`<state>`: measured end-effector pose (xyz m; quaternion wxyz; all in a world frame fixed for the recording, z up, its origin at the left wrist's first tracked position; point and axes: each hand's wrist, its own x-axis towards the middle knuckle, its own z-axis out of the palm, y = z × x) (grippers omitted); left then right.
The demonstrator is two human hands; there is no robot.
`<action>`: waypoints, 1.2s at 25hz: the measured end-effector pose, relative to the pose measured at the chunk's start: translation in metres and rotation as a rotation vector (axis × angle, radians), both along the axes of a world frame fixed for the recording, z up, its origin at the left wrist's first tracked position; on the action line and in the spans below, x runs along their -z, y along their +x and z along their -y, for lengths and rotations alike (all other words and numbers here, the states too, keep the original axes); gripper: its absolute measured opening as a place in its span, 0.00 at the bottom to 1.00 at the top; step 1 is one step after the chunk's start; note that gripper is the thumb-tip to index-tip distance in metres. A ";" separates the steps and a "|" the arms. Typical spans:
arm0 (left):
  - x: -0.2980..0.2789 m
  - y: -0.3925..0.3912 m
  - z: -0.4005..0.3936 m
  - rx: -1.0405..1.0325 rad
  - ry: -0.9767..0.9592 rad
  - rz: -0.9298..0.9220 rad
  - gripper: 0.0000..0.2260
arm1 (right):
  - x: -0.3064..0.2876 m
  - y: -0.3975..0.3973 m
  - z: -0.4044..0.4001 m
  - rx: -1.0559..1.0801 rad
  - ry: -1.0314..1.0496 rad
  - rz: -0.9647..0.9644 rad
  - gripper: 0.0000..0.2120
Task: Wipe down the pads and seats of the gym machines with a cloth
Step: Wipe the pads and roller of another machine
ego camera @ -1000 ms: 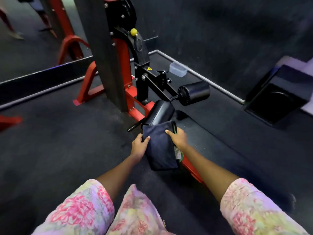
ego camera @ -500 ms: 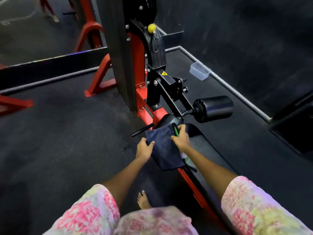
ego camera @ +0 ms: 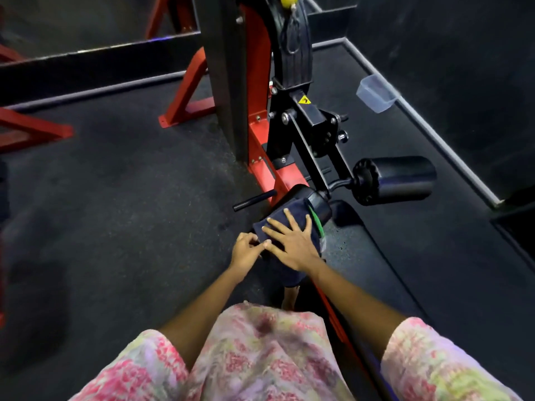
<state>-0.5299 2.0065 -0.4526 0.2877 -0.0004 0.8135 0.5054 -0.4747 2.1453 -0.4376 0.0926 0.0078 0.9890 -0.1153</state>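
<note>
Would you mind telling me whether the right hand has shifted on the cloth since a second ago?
Yes. The right hand moved from the cloth's right edge onto its top, spread flat over the roller pad.

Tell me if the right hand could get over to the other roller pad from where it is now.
Probably yes. The right hand lies flat on the cloth over the near pad, and the other roller pad sits uncovered just beyond, to its right, with only open floor between; the arm isn't fully stretched.
</note>
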 end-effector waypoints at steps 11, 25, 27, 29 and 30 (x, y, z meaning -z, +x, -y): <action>0.013 -0.031 -0.006 -0.046 0.038 0.178 0.22 | 0.003 -0.032 -0.052 -0.108 0.243 0.018 0.23; 0.014 -0.052 -0.008 0.133 -0.066 0.321 0.32 | -0.003 -0.074 -0.077 0.118 0.204 0.085 0.22; 0.016 -0.058 -0.007 0.270 -0.186 0.293 0.44 | 0.002 -0.064 -0.045 0.025 0.180 0.040 0.22; 0.020 -0.069 -0.008 0.413 -0.320 0.306 0.53 | 0.005 -0.040 -0.034 -0.218 0.136 0.037 0.23; 0.021 -0.073 -0.010 0.483 -0.365 0.334 0.56 | 0.008 -0.035 -0.046 -0.311 0.161 -0.011 0.23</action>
